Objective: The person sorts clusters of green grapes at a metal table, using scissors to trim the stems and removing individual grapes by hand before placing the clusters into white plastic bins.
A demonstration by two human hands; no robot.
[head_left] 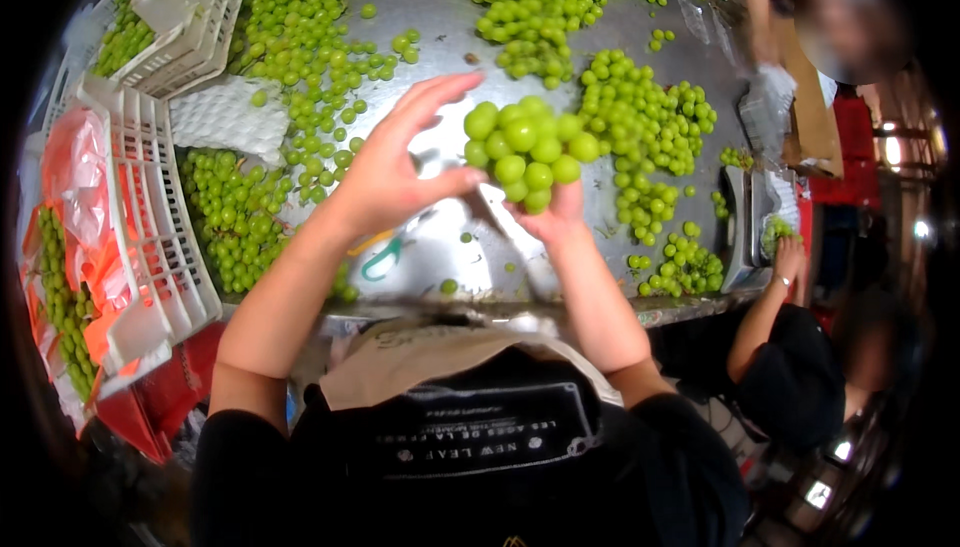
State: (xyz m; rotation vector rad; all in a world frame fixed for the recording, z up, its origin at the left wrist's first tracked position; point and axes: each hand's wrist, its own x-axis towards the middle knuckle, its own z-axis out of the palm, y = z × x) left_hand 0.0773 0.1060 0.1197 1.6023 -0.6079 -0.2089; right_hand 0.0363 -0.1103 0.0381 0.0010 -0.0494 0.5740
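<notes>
A bunch of green grapes (525,152) is held up above the metal table (420,32). My right hand (556,215) grips it from below and behind, and the grapes hide most of those fingers. Just left of the bunch, my left hand (405,157) is open, its fingers spread and its thumb tip close to the grapes. Whether the thumb touches them I cannot tell. Beneath my left forearm, a tool with a teal loop handle (382,261) lies on the table near the front edge.
Loose green grapes (290,17) cover the table's left side; more bunches (640,112) lie to the right. White plastic crates (165,217) stand at the left. A scale-like metal device (738,227) sits at the right, where a co-worker's hand (790,259) touches grapes.
</notes>
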